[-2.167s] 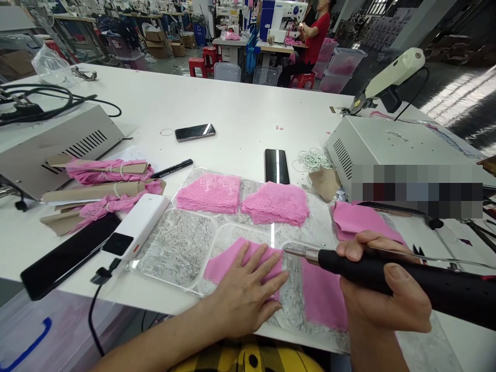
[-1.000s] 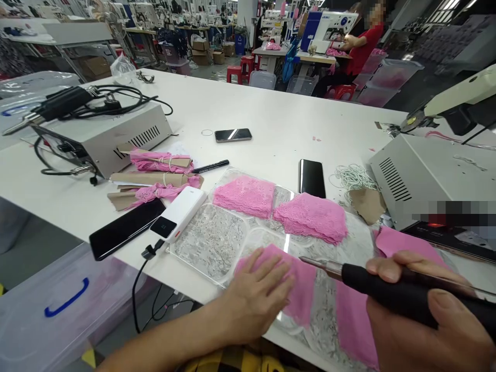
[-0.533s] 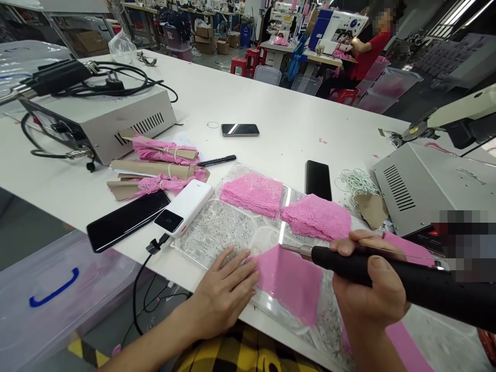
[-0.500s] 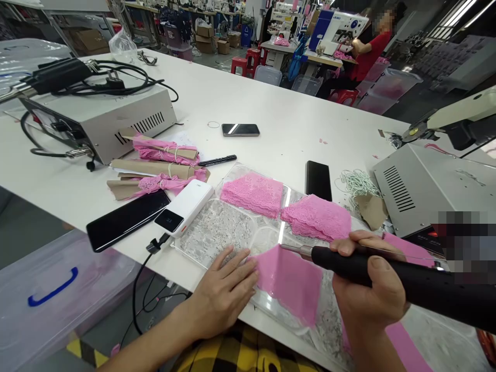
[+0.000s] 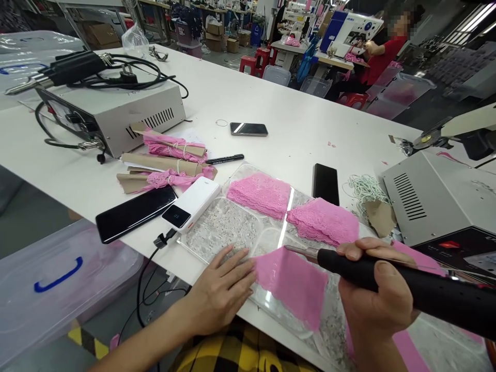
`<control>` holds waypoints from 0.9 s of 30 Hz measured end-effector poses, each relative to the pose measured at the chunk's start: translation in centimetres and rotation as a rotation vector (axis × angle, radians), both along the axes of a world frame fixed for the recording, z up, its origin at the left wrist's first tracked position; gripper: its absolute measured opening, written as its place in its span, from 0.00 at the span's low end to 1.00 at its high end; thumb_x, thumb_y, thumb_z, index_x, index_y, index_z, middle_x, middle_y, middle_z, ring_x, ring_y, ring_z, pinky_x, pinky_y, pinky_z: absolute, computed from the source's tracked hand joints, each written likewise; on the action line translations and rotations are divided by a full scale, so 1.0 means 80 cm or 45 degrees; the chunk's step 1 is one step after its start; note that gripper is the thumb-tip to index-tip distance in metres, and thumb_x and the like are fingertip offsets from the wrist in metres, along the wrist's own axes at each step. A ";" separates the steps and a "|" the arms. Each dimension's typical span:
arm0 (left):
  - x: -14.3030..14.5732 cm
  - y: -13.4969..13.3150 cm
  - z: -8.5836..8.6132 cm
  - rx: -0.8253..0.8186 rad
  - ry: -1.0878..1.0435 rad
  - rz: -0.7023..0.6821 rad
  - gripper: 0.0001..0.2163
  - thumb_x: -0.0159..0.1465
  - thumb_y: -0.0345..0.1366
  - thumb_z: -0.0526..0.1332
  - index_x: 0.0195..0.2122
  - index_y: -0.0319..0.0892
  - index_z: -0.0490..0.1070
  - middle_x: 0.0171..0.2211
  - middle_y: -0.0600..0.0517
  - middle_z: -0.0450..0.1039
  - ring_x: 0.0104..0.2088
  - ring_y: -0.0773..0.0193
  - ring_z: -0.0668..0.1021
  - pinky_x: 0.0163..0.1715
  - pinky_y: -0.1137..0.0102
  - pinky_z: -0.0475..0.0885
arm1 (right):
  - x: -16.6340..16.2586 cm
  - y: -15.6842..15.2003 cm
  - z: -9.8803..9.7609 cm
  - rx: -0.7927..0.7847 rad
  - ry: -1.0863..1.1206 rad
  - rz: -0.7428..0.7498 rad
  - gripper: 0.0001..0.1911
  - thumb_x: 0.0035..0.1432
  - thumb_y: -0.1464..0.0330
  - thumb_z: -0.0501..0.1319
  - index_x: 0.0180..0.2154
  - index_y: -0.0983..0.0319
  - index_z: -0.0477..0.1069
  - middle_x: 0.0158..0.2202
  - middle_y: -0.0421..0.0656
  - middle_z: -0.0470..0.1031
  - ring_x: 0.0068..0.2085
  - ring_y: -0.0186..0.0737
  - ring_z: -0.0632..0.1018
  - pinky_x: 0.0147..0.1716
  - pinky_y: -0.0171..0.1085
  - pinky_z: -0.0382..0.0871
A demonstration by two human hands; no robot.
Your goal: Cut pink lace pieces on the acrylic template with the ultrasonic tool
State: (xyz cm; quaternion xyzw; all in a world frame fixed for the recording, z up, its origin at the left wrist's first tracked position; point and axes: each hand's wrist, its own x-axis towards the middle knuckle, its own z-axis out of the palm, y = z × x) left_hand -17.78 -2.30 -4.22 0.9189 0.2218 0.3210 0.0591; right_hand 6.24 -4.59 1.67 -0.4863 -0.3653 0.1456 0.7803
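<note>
My left hand [image 5: 222, 292] lies flat with its fingers spread, the fingertips at the left edge of a single pink fabric piece [image 5: 296, 289]. My right hand [image 5: 377, 292] is closed around a black-handled handpiece [image 5: 349, 268] with a narrow metal tip. That tip meets the top corner of the pink piece; whether it presses into the fabric I cannot tell. Beneath the piece is a clear plastic lid [image 5: 217, 227] with moulded sections. Two stacks of pink lace pieces, a left stack [image 5: 259, 194] and a right stack [image 5: 325, 219], rest on its far side.
A white power bank [image 5: 199, 199] overlaps the lid's left corner, beside a black phone [image 5: 135, 214]. Tied pink lace bundles [image 5: 176, 150] lie behind. Grey equipment boxes stand at the left [image 5: 127, 113] and right [image 5: 422, 191]. A co-worker [image 5: 387, 62] sits at a sewing machine beyond.
The whole view has shifted slightly, so things appear a little further right. Both hands keep nearly the same places on the fabric, and the tip stays at its top corner.
</note>
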 end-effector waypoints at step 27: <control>-0.002 -0.003 -0.003 -0.019 -0.026 -0.001 0.12 0.65 0.31 0.61 0.49 0.37 0.72 0.51 0.43 0.76 0.62 0.51 0.69 0.63 0.51 0.63 | -0.013 -0.003 -0.001 -0.011 -0.036 0.125 0.05 0.45 0.68 0.59 0.28 0.61 0.71 0.29 0.39 0.70 0.24 0.34 0.70 0.26 0.41 0.70</control>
